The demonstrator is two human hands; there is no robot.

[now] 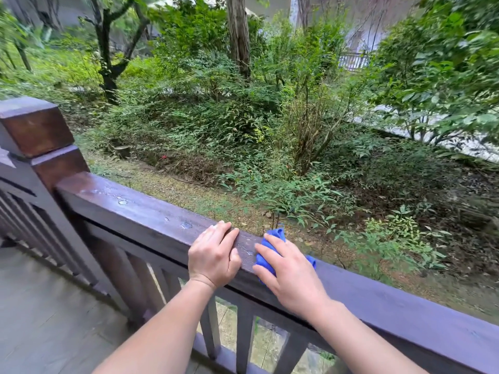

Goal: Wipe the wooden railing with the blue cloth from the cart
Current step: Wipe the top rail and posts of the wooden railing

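The dark wooden railing [140, 209] runs from a square corner post at the left down to the lower right. Water drops lie on its top to the left of my hands. My right hand [290, 268] presses the crumpled blue cloth [274, 237] flat onto the rail's top, and most of the cloth is hidden under the palm. My left hand [214, 252] rests on the rail just left of the cloth, its fingers curled over the top edge with nothing in them. The cart is out of view.
The square corner post [36, 128] stands at the left, with a second run of balusters going back from it. Vertical balusters [244, 338] sit below the rail. A grey deck floor [48, 306] lies at lower left. Shrubs and trees fill the ground beyond the rail.
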